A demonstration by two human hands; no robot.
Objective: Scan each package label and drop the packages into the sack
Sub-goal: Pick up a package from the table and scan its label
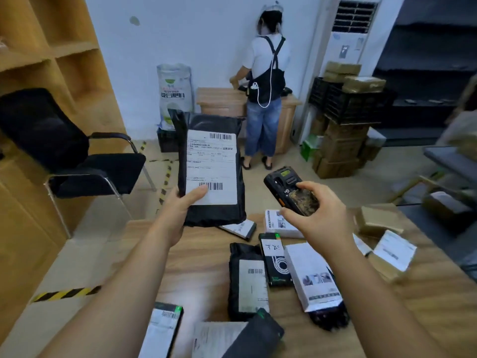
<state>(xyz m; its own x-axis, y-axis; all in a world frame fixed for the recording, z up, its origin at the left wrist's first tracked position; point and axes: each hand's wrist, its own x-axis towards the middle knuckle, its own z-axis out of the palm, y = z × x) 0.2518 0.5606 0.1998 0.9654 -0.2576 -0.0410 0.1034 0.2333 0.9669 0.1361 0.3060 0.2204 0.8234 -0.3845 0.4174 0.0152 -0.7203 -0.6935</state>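
Nearest the camera, along the front edge of the wooden bench [196, 262], lie a labelled mailer [161, 329] and a dark pouch [255, 337] resting partly on a white sheet. Further in, a black labelled package [246, 282], a slim black box [275, 259] and a white mailer [313, 277] lie side by side, with brown parcels [379, 220] toward the right end.

Above the bench, the left hand [180, 205] grips the lower left corner of a black poly mailer [210, 169], thumb pressed on the white shipping label [211, 166] just beside its lower barcode; the mailer stands upright, label toward the camera. Just right of it, the right hand [317, 215] holds a black handheld scanner [291, 189], fingers curled round its body, its head tilted up and away.

Beyond, a person in a dark apron [265, 81] stands with back turned at a wooden cabinet. A printed sack [175, 91] stands against the wall behind the mailer, and a black chair [77, 156] sits at the left.
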